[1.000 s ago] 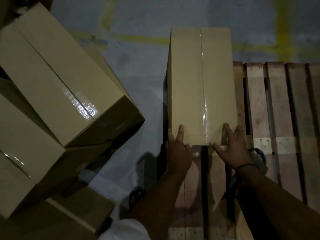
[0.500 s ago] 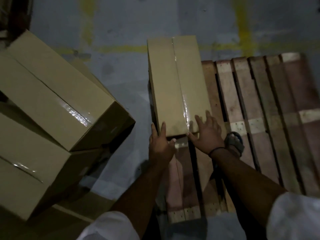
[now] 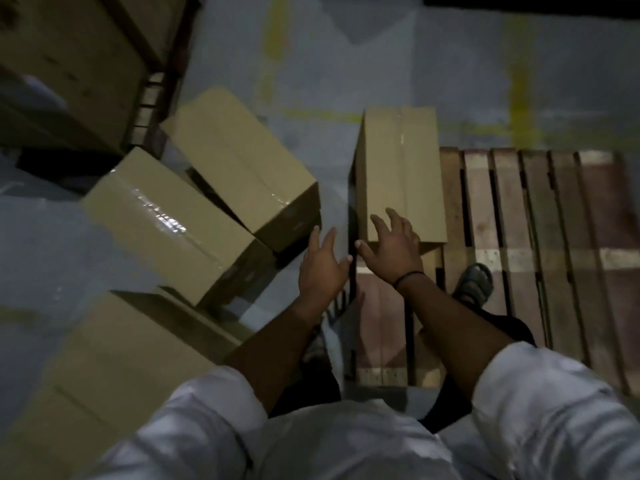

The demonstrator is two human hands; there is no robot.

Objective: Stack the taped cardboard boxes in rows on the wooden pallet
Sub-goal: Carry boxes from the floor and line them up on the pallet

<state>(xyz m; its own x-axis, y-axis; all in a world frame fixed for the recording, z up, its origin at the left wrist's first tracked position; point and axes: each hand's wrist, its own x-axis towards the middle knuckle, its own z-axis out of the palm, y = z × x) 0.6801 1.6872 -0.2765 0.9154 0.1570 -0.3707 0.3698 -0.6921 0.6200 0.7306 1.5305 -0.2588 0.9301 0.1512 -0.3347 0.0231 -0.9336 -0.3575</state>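
Observation:
A long taped cardboard box (image 3: 403, 171) lies on the far left corner of the wooden pallet (image 3: 540, 244). My right hand (image 3: 393, 249) hovers over its near end, fingers spread, holding nothing. My left hand (image 3: 322, 266) is open too, just left of the pallet's edge over the floor, close to the nearest of the loose boxes. Two taped boxes (image 3: 242, 164) (image 3: 169, 220) lean on each other on the floor at the left, and a third box (image 3: 104, 368) lies nearer to me.
A sandalled foot (image 3: 476, 280) stands on the pallet slats right of the box. Stacked cartons on a rack (image 3: 79, 64) fill the upper left. Grey floor with yellow lines (image 3: 322, 114) lies beyond the pallet.
Both hands have come off the near end of the box on the pallet and shifted left. The view has pulled back and swung left, showing more of the loose boxes.

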